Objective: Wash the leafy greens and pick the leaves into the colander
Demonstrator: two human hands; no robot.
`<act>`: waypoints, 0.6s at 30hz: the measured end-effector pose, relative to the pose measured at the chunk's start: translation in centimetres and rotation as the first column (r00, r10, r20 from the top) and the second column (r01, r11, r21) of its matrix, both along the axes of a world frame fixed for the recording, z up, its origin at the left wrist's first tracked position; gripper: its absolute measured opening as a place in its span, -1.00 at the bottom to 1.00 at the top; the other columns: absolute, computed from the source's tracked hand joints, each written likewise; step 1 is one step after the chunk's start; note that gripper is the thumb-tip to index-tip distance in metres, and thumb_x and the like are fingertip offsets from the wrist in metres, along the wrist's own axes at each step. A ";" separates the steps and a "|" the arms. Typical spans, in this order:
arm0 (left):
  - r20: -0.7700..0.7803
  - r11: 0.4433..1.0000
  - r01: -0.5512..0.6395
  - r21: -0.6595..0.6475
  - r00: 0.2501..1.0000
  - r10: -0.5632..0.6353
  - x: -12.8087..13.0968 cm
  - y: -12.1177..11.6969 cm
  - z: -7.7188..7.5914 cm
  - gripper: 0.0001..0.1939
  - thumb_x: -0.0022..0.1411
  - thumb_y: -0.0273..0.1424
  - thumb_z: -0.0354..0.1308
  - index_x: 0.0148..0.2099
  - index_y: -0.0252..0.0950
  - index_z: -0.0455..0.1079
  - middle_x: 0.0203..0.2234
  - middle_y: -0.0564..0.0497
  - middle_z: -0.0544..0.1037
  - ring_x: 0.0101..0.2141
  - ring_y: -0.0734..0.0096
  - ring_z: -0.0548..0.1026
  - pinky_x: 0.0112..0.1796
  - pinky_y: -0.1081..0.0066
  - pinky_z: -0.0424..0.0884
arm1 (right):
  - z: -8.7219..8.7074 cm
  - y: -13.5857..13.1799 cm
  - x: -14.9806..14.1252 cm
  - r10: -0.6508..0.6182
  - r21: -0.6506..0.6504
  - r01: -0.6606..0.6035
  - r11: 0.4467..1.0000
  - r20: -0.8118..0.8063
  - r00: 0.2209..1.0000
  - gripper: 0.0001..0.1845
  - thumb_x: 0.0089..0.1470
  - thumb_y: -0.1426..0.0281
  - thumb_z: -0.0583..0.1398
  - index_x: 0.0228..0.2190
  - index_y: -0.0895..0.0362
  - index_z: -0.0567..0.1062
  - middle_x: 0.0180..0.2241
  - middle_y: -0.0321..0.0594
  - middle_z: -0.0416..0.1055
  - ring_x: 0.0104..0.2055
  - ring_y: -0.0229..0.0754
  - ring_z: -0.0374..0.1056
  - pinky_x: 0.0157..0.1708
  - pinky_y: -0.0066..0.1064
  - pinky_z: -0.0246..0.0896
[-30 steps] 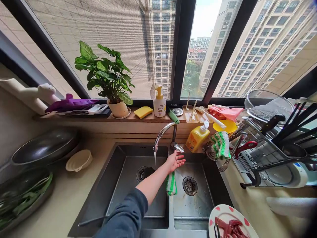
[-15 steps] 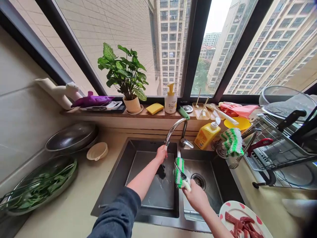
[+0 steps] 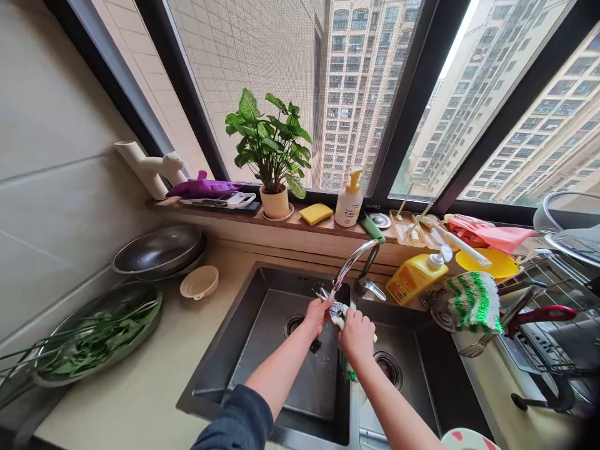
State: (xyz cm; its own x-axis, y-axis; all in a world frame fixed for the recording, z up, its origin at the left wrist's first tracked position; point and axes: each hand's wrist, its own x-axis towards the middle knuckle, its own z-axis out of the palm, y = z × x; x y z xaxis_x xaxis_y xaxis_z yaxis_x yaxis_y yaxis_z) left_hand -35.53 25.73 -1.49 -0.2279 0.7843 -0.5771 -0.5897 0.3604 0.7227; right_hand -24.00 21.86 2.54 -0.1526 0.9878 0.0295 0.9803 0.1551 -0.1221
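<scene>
Under the tap [image 3: 354,259], my right hand [image 3: 359,337] grips what look like white-handled scissors [image 3: 336,310], with white handle parts showing on both sides of the fist. My left hand [image 3: 317,317] is closed around the metal end, whose thin tips stick out beyond the fingers, and water splashes there. A green-and-white scrubbing cloth [image 3: 349,370] hangs over the divider of the double sink [image 3: 276,284], partly hidden below my right hand.
A pan of leafy greens [image 3: 100,340], a cream bowl [image 3: 199,283] and a dark wok [image 3: 157,250] stand left. Behind are a yellow soap bottle [image 3: 415,277], sponge [image 3: 315,214] and potted plant [image 3: 274,203]. At right are a dish rack [image 3: 557,281] and a spotted plate's edge [image 3: 469,439].
My left hand has gone from the tap spout to the scissors' metal end. My right hand brought the scissors up under the tap. The view has shifted, and the plate is mostly out of sight.
</scene>
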 end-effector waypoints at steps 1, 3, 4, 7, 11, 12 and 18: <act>-0.017 0.999 -0.033 -0.021 0.999 0.033 0.3 0.0 -0.2 -0.66 -0.20 -0.31 0.35 -0.58 -0.34 0.23 -0.71 0.10 0.36 -0.67 0.54 0.32 -0.58 0.50 0.22 | -0.1 -0.1 -0.2 0.005 -0.006 -0.005 1.000 0.002 1.000 -0.78 0.00 0.37 0.12 -0.28 0.21 0.30 -0.32 0.01 0.30 -0.24 0.03 0.25 -0.30 -0.25 -0.01; -0.051 0.994 -0.085 -0.068 0.995 0.082 0.2 0.3 -0.7 -0.66 -0.18 -0.36 0.33 -0.61 -0.32 0.18 -0.75 0.13 0.30 -0.71 0.57 0.26 -0.62 0.51 0.16 | -0.1 -0.5 -0.2 0.013 -0.024 -0.013 1.000 0.011 1.000 -0.78 -0.01 0.37 0.13 -0.28 0.21 0.30 -0.31 0.01 0.30 -0.24 0.04 0.25 -0.29 -0.24 -0.01; -0.064 0.992 -0.099 -0.081 0.994 0.094 -0.1 0.4 -0.9 -0.68 -0.13 -0.35 0.30 -0.60 -0.32 0.18 -0.75 0.14 0.29 -0.72 0.59 0.24 -0.64 0.52 0.14 | 0.0 -0.8 0.0 0.012 -0.037 -0.012 0.999 0.017 1.000 -0.77 -0.03 0.37 0.14 -0.28 0.21 0.30 -0.31 0.01 0.30 -0.24 0.04 0.25 -0.29 -0.24 -0.01; -0.109 0.989 -0.110 -0.096 0.989 0.100 -1.5 1.0 -1.3 -0.74 -0.01 -0.33 0.21 -0.55 -0.32 0.21 -0.74 0.16 0.26 -0.73 0.63 0.21 -0.64 0.56 0.11 | 0.4 -1.8 2.0 -0.037 -0.121 0.039 0.992 0.016 0.999 -0.71 -0.05 0.31 0.14 -0.27 0.20 0.29 -0.30 -0.01 0.31 -0.23 0.03 0.27 -0.29 -0.26 0.01; -0.173 0.998 -0.005 -0.063 0.985 -0.006 -2.3 2.2 -0.9 -0.79 0.03 -0.36 0.17 -0.53 -0.31 0.22 -0.75 0.19 0.20 -0.73 0.66 0.15 -0.64 0.59 0.04 | 0.8 -3.9 6.9 -0.185 -0.341 0.143 0.929 -0.093 0.978 -0.74 -0.01 0.23 0.07 -0.32 0.15 0.27 -0.32 -0.08 0.34 -0.28 -0.05 0.32 -0.37 -0.35 0.06; -0.193 0.999 0.028 -0.045 0.980 -0.036 -2.2 2.6 -0.7 -0.79 0.03 -0.36 0.16 -0.53 -0.31 0.22 -0.75 0.19 0.20 -0.72 0.66 0.14 -0.64 0.59 0.03 | 0.8 -4.7 8.1 -0.224 -0.393 0.154 0.907 -0.137 0.965 -0.75 0.00 0.22 0.05 -0.33 0.13 0.27 -0.33 -0.11 0.36 -0.29 -0.07 0.33 -0.38 -0.37 0.07; -0.287 0.973 0.230 -0.015 0.931 -0.225 -0.4 3.2 -1.1 -0.80 -0.03 -0.36 0.22 -0.58 -0.30 0.28 -0.74 0.14 0.24 -0.61 0.51 0.25 -0.57 0.55 0.08 | -0.3 -9.7 11.8 -0.403 -0.532 0.185 0.826 -0.329 0.854 -0.77 -0.01 0.19 0.03 -0.33 0.07 0.26 -0.32 -0.18 0.41 -0.28 -0.12 0.37 -0.37 -0.42 0.13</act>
State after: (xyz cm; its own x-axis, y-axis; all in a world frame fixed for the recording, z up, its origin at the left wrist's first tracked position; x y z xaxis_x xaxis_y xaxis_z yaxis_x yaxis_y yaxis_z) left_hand -35.95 28.92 -2.56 -0.1949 0.8443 -0.4992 -0.2615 0.4458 0.8561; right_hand -12.25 12.15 2.21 0.0668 0.8892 -0.4527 0.8061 -0.3155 -0.5007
